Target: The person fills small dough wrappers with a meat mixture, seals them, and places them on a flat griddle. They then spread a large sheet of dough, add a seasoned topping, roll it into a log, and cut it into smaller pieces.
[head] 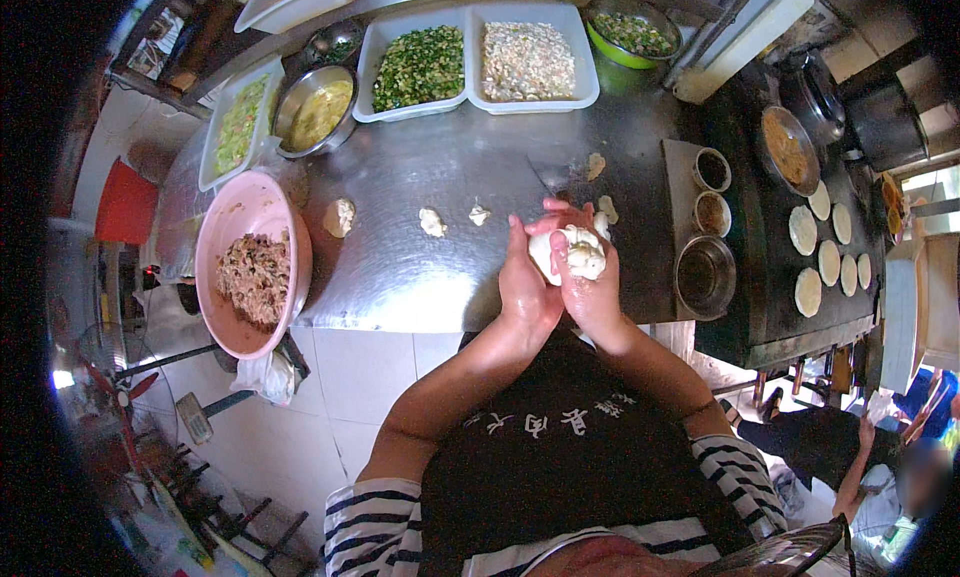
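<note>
Both my hands are cupped together over the right part of the steel worktop (390,172). My left hand (527,277) and my right hand (592,288) are closed around a lump of soft white dough (583,253), whose gathered, folded top shows between the thumbs. Small scraps of dough, one of them a pale piece (432,221), lie on the steel to the left of my hands, and more bits stick just beyond them. A pink plastic basin (300,254) with a chopped filling mixture (255,277) stands at the worktop's left front edge.
White trays of chopped greens (420,66) and pale diced filling (528,63) line the back, beside a steel bowl of yellow liquid (319,115). Rightward are a steel bowl (705,277) and a dark griddle with several flat round cakes (829,262). A person (817,442) is at the lower right.
</note>
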### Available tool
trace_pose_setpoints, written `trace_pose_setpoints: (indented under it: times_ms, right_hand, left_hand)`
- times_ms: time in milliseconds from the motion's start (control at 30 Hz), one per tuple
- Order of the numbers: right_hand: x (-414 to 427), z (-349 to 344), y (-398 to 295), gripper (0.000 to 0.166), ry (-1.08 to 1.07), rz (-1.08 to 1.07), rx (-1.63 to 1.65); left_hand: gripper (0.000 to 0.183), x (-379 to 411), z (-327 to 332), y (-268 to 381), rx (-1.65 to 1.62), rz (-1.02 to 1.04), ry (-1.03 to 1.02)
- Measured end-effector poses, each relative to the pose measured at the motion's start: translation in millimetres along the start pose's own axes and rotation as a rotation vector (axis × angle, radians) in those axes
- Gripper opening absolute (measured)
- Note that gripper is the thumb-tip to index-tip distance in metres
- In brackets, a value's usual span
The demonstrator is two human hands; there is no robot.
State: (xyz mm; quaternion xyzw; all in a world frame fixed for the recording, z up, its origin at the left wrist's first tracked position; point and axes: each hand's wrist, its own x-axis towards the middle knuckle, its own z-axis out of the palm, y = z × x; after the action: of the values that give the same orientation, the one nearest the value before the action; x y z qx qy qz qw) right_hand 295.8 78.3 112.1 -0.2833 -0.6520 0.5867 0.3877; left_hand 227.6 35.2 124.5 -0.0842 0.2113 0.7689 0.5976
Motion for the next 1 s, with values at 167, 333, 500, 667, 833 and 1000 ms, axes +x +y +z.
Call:
trace_pose_setpoints:
  times_ms: [167,333,500,667,833,1000]
  right_hand:
    - [3,19,10,0.026,0.145,-0.151,-0.129]
    - [4,19,9,0.024,0.015,-0.068,-0.17]
    - [18,27,-20,0.034,0.016,-0.299,-0.398]
    - [29,2,40,0.03,-0.074,-0.115,-0.693]
    - [23,38,7,0.028,-0.247,-0.333,-0.728]
    - [19,29,12,0.02,-0.332,-0.307,-0.58]
  left_hand:
    - [0.055,4,-22,2,0.041,0.011,0.052]
    - [0.056,5,-34,8,0.02,0.014,0.075]
    - [0.052,13,-55,42,0.086,-0.035,0.077]
    - [0.046,12,-61,80,0.154,0.045,0.182]
    - [0.044,21,-85,98,0.236,-0.008,0.207]
    - [0.035,35,-82,90,0.15,-0.208,0.104]
